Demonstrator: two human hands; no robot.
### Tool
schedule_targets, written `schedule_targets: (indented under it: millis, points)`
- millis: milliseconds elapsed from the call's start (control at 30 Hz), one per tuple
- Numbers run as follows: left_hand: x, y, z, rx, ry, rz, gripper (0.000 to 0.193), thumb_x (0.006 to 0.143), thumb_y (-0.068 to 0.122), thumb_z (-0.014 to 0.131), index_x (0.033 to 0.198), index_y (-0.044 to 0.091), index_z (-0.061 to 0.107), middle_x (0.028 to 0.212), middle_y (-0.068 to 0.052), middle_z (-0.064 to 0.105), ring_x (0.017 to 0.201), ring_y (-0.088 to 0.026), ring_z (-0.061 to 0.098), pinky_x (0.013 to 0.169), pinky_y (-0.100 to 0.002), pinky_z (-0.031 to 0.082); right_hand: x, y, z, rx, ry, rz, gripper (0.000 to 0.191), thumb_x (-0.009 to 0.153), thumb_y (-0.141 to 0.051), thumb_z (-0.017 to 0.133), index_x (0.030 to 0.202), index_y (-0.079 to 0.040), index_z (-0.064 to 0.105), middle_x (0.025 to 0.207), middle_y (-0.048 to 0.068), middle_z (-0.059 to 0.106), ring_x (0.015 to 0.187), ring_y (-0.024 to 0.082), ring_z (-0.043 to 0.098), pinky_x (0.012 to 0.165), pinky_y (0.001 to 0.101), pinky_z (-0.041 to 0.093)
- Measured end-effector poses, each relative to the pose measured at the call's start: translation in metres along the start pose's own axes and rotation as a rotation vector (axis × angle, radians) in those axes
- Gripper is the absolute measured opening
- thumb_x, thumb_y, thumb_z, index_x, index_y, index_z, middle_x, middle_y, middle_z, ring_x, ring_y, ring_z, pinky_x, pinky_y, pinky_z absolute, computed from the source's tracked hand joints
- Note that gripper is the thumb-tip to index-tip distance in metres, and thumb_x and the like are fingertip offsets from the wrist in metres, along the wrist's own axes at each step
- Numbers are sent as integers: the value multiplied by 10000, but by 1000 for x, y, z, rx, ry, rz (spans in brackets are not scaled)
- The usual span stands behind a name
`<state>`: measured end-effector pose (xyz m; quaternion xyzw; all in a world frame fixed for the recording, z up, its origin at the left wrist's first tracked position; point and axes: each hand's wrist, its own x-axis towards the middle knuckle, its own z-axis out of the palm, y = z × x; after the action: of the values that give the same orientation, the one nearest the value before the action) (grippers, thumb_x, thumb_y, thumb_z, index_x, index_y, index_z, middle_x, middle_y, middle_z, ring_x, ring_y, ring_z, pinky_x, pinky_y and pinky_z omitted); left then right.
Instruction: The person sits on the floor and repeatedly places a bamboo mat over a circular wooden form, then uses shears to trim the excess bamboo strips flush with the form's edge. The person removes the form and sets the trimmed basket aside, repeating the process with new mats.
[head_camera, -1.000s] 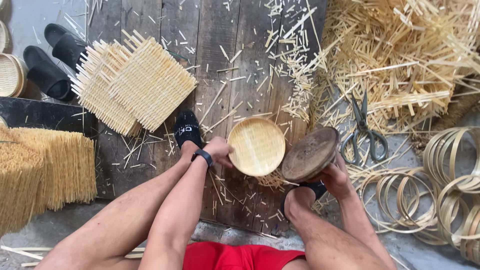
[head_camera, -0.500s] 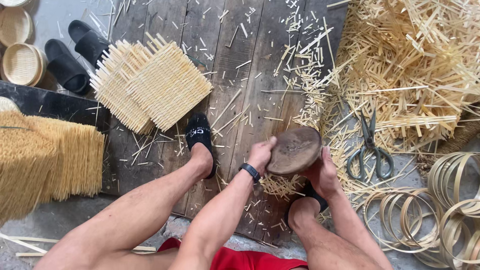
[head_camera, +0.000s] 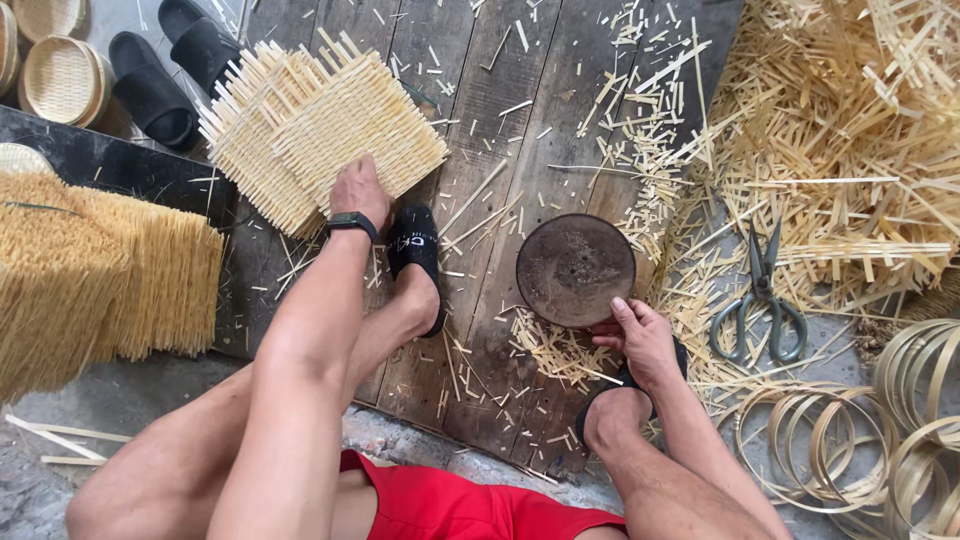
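Bare planks between woven mats and dark round mould; scissors, strip heap crowding the right

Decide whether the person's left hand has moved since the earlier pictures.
Yes. The left hand has left the round dark wooden mould and gone leftwards to the stack of square woven bamboo mats.

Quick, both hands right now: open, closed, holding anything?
Left hand: open, resting flat on the top woven mat.
Right hand: closed on the near rim of the round dark mould.
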<state>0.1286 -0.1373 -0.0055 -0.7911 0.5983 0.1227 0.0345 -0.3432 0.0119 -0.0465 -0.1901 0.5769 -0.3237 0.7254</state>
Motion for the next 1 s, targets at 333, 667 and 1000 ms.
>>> schedule_targets:
  millis: [333, 667, 1000]
  points:
    - [-18, -9, -36, -240, 178, -128, 217, 990, 133, 591, 1167, 55, 687, 1121, -225, 709, 1060, -425, 658, 944, -494, 520, 6, 16, -13, 11, 67, -24, 288, 1019, -268, 606, 1105, 3, 653, 909, 102, 704, 769, 195, 693, 653, 339, 599]
    - [-159, 121, 14, -353, 204, 951, 621, 838, -139, 445, 1445, -25, 506, 1497, -227, 528, 1456, -331, 481, 1276, -487, 378, -18, -45, -23, 359, -73, -255, 454, 993, -440, 522, 1159, -31, 629, 907, 53, 697, 809, 140, 692, 711, 273, 591]
    - [-171, 151, 65, -498, 241, 302, 628, 783, 203, 855, 1298, -22, 573, 1248, -216, 644, 1148, -352, 596, 1012, -465, 442, 34, 13, -45, -95, 130, -361, 198, 951, 23, 691, 1080, -26, 549, 895, -8, 617, 760, 52, 566, 673, 190, 481]
